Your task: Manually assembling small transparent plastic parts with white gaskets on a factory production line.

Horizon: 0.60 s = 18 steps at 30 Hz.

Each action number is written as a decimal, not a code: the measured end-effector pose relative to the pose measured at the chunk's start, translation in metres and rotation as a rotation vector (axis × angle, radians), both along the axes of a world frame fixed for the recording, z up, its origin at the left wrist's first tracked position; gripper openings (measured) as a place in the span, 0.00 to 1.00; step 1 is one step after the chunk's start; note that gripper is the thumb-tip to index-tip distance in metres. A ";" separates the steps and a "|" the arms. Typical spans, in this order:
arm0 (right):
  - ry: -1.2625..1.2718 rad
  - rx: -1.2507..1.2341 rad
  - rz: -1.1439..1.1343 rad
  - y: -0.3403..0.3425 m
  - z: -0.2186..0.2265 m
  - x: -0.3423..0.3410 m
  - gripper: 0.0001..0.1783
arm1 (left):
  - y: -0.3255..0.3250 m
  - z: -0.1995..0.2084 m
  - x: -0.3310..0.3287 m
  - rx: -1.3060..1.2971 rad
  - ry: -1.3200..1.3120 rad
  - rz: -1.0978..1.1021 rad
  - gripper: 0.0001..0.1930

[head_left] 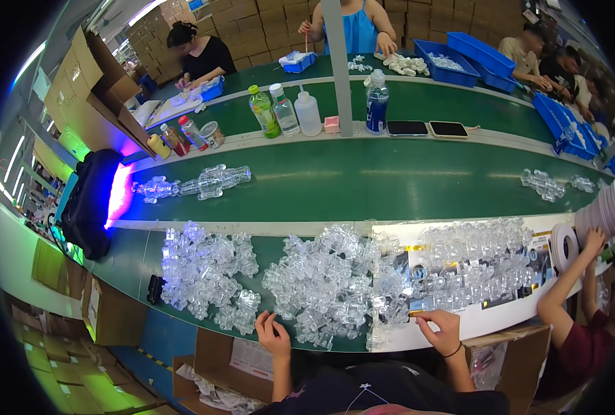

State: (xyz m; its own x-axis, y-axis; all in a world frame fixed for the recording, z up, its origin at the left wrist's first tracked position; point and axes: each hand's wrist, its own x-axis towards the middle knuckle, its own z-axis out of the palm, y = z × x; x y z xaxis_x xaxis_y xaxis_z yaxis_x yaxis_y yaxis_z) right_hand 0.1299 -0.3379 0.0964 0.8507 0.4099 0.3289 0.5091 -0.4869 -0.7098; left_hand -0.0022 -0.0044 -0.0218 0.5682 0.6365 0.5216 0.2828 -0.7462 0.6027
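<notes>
My left hand (273,335) is at the near edge of the green table, its fingers bent and slightly apart, with nothing seen in them. Just above its fingertips lies a small cluster of clear plastic parts (240,312). My right hand (442,330) is over the near edge of a white printed sheet (473,321), thumb and fingers drawn together beside a small yellow patch; what they hold, if anything, is too small to make out. Between the hands spreads a large heap of clear plastic parts (324,280). More clear parts (477,238) stand in rows on the sheet.
Beyond the heaps runs a green conveyor (335,180) carrying joined clear pieces (214,181) toward a glowing, black-curtained machine (89,200). Bottles (307,111) and phones (407,128) line the ledge. A co-worker's arm (570,290) reaches to white reels (598,207) at right. Cardboard boxes (217,360) stand below.
</notes>
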 end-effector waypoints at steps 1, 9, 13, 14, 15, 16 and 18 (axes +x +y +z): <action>-0.003 0.007 -0.005 0.000 -0.001 0.000 0.05 | 0.000 0.000 0.000 -0.005 -0.003 -0.002 0.09; 0.010 0.001 -0.007 0.001 -0.002 0.000 0.05 | 0.000 -0.001 -0.001 -0.009 -0.002 0.001 0.09; 0.016 0.003 -0.016 0.000 -0.003 -0.001 0.05 | 0.001 -0.001 0.000 -0.007 -0.003 -0.001 0.09; 0.016 0.001 -0.013 0.000 -0.004 -0.001 0.05 | 0.001 -0.002 -0.001 0.013 -0.001 0.000 0.09; 0.018 0.002 -0.015 0.000 -0.004 -0.001 0.05 | 0.002 -0.002 -0.001 0.012 -0.001 0.003 0.09; 0.019 0.002 -0.018 0.001 -0.004 -0.001 0.05 | 0.001 -0.002 -0.001 -0.005 -0.002 0.001 0.09; 0.018 -0.002 -0.018 0.001 -0.003 -0.001 0.05 | 0.001 -0.002 -0.001 -0.022 -0.002 0.001 0.09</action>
